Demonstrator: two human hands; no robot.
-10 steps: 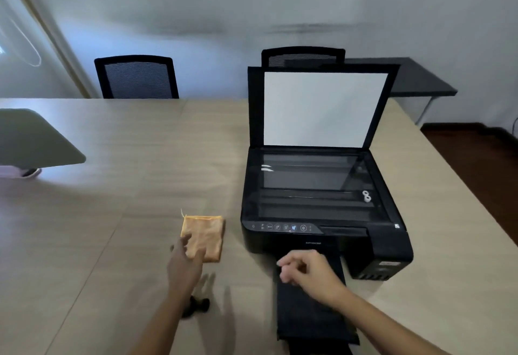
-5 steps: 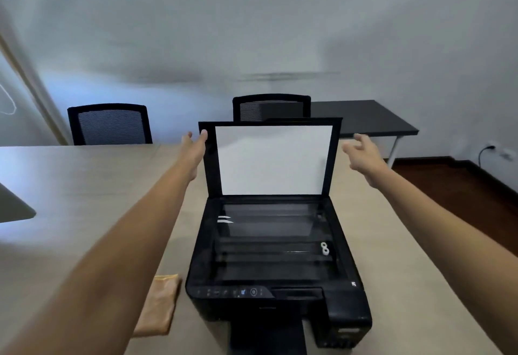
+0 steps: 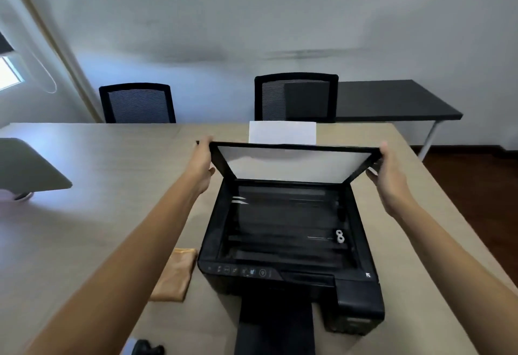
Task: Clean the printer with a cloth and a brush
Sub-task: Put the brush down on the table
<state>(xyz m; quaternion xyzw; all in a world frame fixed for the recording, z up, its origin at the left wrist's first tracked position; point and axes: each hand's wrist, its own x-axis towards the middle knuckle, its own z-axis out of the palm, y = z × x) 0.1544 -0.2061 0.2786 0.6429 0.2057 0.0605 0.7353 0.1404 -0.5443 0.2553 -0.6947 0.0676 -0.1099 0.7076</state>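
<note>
A black printer (image 3: 286,245) sits on the wooden table (image 3: 112,186) with its scanner glass exposed. Its lid (image 3: 291,162), white underneath, is tilted about halfway down over the glass. My left hand (image 3: 202,164) grips the lid's left top corner and my right hand (image 3: 389,175) grips its right top corner. An orange cloth (image 3: 175,275) lies folded on the table just left of the printer. A small black object, possibly the brush (image 3: 147,348), is at the bottom edge, partly cut off.
White paper (image 3: 282,132) stands in the printer's rear feed. The output tray (image 3: 276,326) sticks out toward me. A grey laptop lid (image 3: 28,167) is at the left. Two black chairs (image 3: 137,104) and a dark side table (image 3: 392,99) stand behind.
Both hands rose from the table near the cloth and tray to the upright lid, took hold of its top corners, and have swung it down toward the glass.
</note>
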